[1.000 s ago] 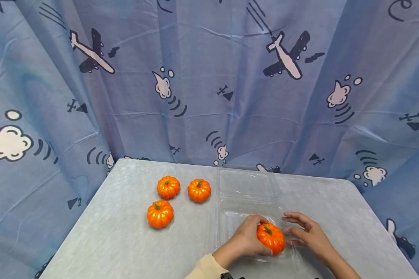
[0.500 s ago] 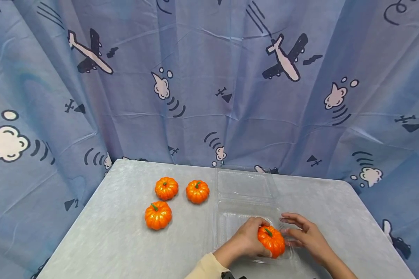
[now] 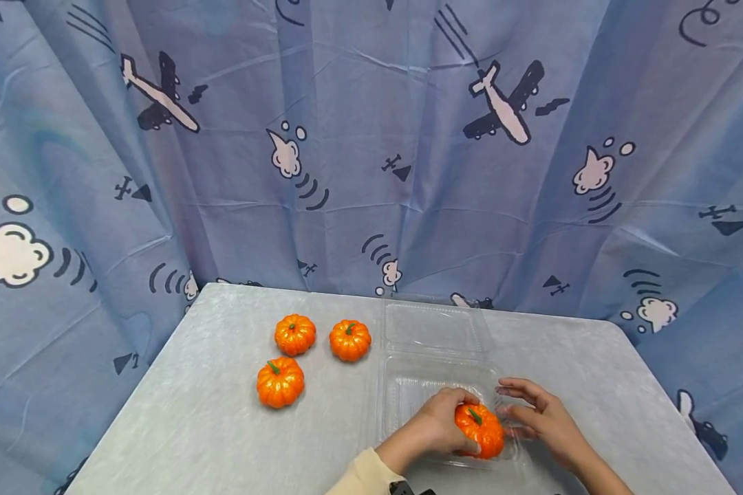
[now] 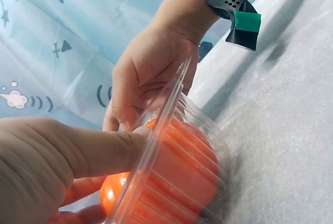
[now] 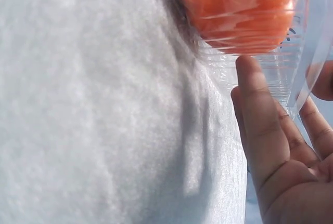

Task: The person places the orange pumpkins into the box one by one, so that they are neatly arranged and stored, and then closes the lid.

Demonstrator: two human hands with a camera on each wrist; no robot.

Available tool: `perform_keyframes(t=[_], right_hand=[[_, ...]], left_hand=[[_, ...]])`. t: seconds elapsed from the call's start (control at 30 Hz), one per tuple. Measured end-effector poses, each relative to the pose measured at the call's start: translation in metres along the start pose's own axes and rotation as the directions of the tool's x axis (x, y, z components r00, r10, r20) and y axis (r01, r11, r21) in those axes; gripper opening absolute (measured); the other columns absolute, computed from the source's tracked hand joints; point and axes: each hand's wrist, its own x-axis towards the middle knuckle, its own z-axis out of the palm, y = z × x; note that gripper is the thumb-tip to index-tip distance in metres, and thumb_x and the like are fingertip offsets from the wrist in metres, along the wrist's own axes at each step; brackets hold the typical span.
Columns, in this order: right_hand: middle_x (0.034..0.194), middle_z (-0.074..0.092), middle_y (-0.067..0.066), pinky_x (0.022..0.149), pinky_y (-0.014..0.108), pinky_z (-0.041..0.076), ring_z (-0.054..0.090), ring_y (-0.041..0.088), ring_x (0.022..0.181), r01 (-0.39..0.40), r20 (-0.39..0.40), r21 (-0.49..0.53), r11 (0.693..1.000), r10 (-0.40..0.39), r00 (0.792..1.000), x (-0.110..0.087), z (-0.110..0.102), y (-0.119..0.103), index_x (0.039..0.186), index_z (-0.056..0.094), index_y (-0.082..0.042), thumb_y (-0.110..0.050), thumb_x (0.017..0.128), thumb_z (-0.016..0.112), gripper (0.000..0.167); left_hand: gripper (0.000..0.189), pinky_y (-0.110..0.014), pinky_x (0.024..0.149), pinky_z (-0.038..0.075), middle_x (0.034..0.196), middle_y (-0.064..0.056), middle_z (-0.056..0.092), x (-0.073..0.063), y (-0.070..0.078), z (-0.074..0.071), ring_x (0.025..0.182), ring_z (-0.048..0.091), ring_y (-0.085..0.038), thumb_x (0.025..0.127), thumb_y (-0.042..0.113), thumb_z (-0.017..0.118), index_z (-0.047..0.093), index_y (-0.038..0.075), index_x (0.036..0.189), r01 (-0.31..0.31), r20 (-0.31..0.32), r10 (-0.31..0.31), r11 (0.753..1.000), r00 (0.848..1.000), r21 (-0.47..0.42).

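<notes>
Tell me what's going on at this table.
A person's left hand holds a glossy orange, round, ribbed pumpkin inside the near half of an open, clear plastic, rectangular box, while the right hand is at the box's right side. Three more glossy orange, round, ribbed pumpkins stand outside the box, to its left, on the pale grey, flat-topped table.

Low in the frame, three pumpkins [image 3: 281, 382] are set on the table [image 3: 192, 426] left of the container [image 3: 402, 395] holding a fourth pumpkin [image 3: 484, 434].
</notes>
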Motion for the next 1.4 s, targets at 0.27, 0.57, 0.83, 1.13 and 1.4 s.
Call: perform_keyframes(t=[0.27,0.57,0.83,1.13,1.4], right_hand=[[0.132,0.055,0.016,0.076,0.042,0.059,0.067,0.015,0.097,0.000,-0.009,-0.019,1.000,0.000,1.000,0.001,0.004,-0.002,0.138,0.042,0.001,-0.014,0.094,0.058,0.049],[0.132,0.054,0.018,0.077,0.043,0.059,0.067,0.015,0.097,0.010,0.009,-0.014,1.000,-0.009,1.000,0.001,0.004,-0.004,0.140,0.040,0.002,-0.015,0.095,0.057,0.050],[0.138,0.044,0.031,0.076,0.044,0.059,0.066,0.018,0.098,0.009,-0.001,-0.027,1.000,-0.009,1.000,0.000,0.004,-0.004,0.140,0.037,0.004,-0.014,0.095,0.057,0.053],[0.138,0.043,0.032,0.076,0.043,0.059,0.066,0.017,0.097,0.010,-0.010,-0.028,1.000,-0.011,1.000,-0.002,0.004,-0.004,0.140,0.037,0.005,-0.013,0.094,0.057,0.053],[0.139,0.042,0.033,0.076,0.043,0.059,0.066,0.018,0.097,0.006,-0.011,-0.028,1.000,-0.006,1.000,-0.002,0.003,-0.002,0.141,0.036,0.005,-0.012,0.094,0.057,0.054]], left_hand=[[0.055,-0.016,0.083,0.044,0.104,0.008,0.060,-0.002,-0.004,-0.002,0.093,0.054,-0.001,0.061,0.017,0.089,0.065,0.020,0.110,-0.028,0.009,0.028,0.999,1.000,0.015],[0.059,-0.018,0.082,0.045,0.108,0.010,0.059,-0.004,-0.006,-0.005,0.095,0.054,-0.001,0.064,0.028,0.087,0.062,0.023,0.117,-0.036,0.014,0.036,0.999,0.999,-0.015],[0.059,-0.027,0.089,0.049,0.125,0.004,0.059,-0.009,-0.004,-0.016,0.112,0.055,-0.013,0.071,0.037,0.081,0.059,0.024,0.124,-0.030,0.016,0.031,0.996,0.999,-0.086],[0.054,-0.026,0.086,0.049,0.125,0.006,0.059,-0.015,-0.004,-0.026,0.113,0.057,-0.019,0.074,0.040,0.079,0.059,0.027,0.122,-0.077,-0.034,0.074,0.990,0.997,-0.115],[0.049,-0.024,0.082,0.051,0.128,0.002,0.060,-0.021,-0.007,-0.039,0.112,0.059,-0.020,0.078,0.035,0.076,0.059,0.022,0.122,-0.121,-0.095,0.102,0.964,0.990,-0.235]])
